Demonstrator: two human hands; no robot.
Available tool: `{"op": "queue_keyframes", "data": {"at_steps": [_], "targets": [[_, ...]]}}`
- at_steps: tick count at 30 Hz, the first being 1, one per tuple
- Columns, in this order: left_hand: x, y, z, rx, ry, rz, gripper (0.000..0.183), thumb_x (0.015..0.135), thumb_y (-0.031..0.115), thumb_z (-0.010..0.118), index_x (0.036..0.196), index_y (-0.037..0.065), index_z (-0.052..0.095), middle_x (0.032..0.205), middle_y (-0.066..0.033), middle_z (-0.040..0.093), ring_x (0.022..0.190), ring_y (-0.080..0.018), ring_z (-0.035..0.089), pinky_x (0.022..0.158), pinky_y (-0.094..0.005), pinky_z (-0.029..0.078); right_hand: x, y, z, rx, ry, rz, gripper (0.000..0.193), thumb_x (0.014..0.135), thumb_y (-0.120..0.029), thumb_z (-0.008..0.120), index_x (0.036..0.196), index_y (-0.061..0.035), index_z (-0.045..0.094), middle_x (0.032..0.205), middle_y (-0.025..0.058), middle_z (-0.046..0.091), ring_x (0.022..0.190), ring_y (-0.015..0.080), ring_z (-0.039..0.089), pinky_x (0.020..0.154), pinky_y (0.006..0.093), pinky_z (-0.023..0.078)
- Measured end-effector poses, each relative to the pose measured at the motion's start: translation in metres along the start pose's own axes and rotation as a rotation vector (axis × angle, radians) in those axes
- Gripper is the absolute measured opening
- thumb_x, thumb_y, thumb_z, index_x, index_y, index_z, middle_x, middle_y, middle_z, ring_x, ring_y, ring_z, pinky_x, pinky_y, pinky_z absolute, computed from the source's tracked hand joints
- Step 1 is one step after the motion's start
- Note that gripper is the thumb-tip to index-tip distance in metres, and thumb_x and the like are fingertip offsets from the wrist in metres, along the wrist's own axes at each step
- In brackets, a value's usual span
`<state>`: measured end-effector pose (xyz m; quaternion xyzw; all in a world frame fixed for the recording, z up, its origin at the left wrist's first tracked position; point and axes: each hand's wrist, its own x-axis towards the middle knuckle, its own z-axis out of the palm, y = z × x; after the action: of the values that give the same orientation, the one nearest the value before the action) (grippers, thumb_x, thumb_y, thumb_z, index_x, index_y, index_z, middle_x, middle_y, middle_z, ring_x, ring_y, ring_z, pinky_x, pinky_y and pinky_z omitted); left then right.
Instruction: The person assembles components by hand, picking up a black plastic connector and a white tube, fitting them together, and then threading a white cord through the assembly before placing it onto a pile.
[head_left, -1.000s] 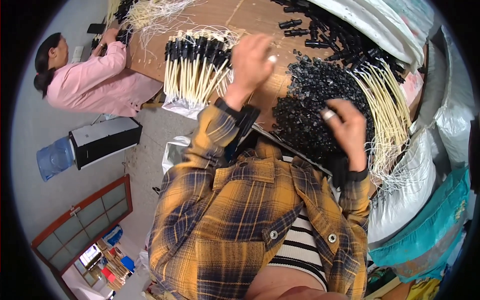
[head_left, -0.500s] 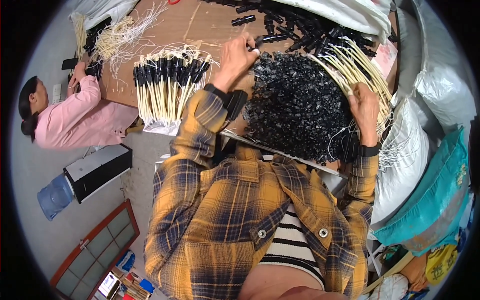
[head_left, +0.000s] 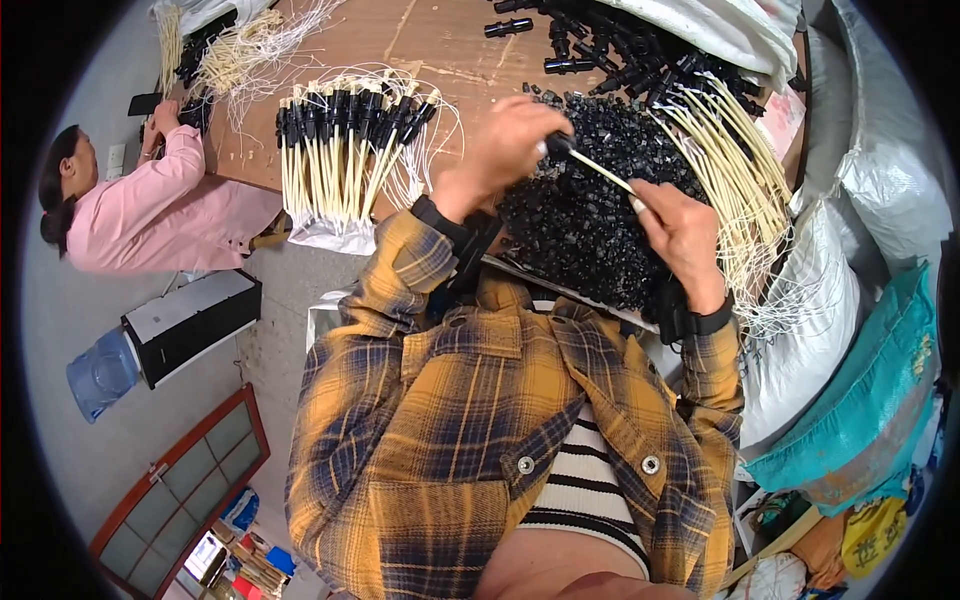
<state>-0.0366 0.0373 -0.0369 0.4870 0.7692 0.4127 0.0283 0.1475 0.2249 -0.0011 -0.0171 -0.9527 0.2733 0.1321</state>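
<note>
In my left hand (head_left: 512,145) is a black cylindrical plastic fitting (head_left: 561,146), pinched between the fingers. My right hand (head_left: 686,235) grips one cream-coloured sleeved wire (head_left: 604,173), whose far end meets the fitting; whether it is inside cannot be made out. Both hands are above a heap of small shiny black plastic pieces (head_left: 600,240). Right of the heap lies a sheaf of cream sleeved wires (head_left: 735,165) with thin white strands trailing from it. To the left stands a row of cream sleeved wires with black fittings (head_left: 345,170) on their upper ends.
More black fittings (head_left: 610,65) are piled at the table's back, beside a white sack (head_left: 730,30). Stuffed white sacks (head_left: 800,310) and a teal sack (head_left: 850,390) crowd my right. At the far left, a person in pink (head_left: 150,205) works near loose white strands (head_left: 250,70).
My left hand has brought a black fitting from the back pile toward me. My right hand has moved left from the sheaf with one cream sleeved wire, and the two now meet.
</note>
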Motion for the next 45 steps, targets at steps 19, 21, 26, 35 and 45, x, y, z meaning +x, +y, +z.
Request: {"op": "queue_keyframes", "data": {"at_steps": [19, 21, 26, 35, 45], "targets": [[-0.019, 0.034, 0.012, -0.763, -0.16, -0.737, 0.016, 0.089, 0.01, 0.058, 0.101, 0.002, 0.064, 0.077, 0.0002, 0.065, 0.062, -0.0067, 0.055, 0.053, -0.0232, 0.044, 0.014, -0.028, 0.032, 0.081, 0.034, -0.03, 0.021, 0.077, -0.011, 0.075, 0.096, -0.0064, 0.067, 0.075, 0.0079, 0.062, 0.065, 0.0129, 0.063, 0.056, 0.0276, 0.048], [-0.015, 0.047, 0.013, -0.692, -0.076, -0.573, 0.015, 0.084, 0.009, 0.064, 0.097, 0.001, 0.066, 0.08, 0.0001, 0.065, 0.066, -0.0068, 0.058, 0.061, -0.0207, 0.046, 0.016, -0.031, 0.042, 0.167, 0.07, 0.053, 0.02, 0.077, -0.011, 0.074, 0.096, -0.0072, 0.067, 0.07, 0.0095, 0.062, 0.061, 0.0203, 0.063, 0.054, 0.03, 0.048], [-0.016, 0.049, -0.002, -0.215, -0.189, -0.463, 0.028, 0.074, 0.0, 0.064, 0.101, 0.005, 0.065, 0.081, -0.0093, 0.064, 0.078, -0.0193, 0.063, 0.07, -0.0311, 0.048, 0.012, -0.031, 0.036, 0.184, 0.104, 0.126, 0.013, 0.079, -0.01, 0.071, 0.091, -0.0078, 0.068, 0.061, 0.0088, 0.06, 0.053, 0.0215, 0.061, 0.05, 0.0307, 0.047], [-0.023, 0.045, 0.004, 0.093, -0.133, -0.174, 0.036, 0.072, -0.002, 0.063, 0.106, 0.009, 0.063, 0.094, -0.0097, 0.064, 0.089, -0.0321, 0.061, 0.076, -0.0402, 0.049, 0.016, -0.031, 0.035, 0.169, 0.202, 0.139, 0.009, 0.08, -0.009, 0.067, 0.088, -0.0071, 0.069, 0.054, 0.0059, 0.053, 0.046, 0.0138, 0.052, 0.046, 0.0272, 0.041], [-0.019, 0.057, 0.004, -0.038, -0.3, -0.205, 0.048, 0.073, -0.001, 0.062, 0.119, 0.012, 0.055, 0.091, -0.0112, 0.064, 0.086, -0.0311, 0.062, 0.075, -0.0401, 0.05, 0.01, -0.029, 0.04, 0.319, 0.102, 0.109, 0.016, 0.085, -0.006, 0.062, 0.1, -0.0051, 0.064, 0.07, 0.0123, 0.062, 0.056, 0.0231, 0.061, 0.052, 0.0314, 0.046]]}}
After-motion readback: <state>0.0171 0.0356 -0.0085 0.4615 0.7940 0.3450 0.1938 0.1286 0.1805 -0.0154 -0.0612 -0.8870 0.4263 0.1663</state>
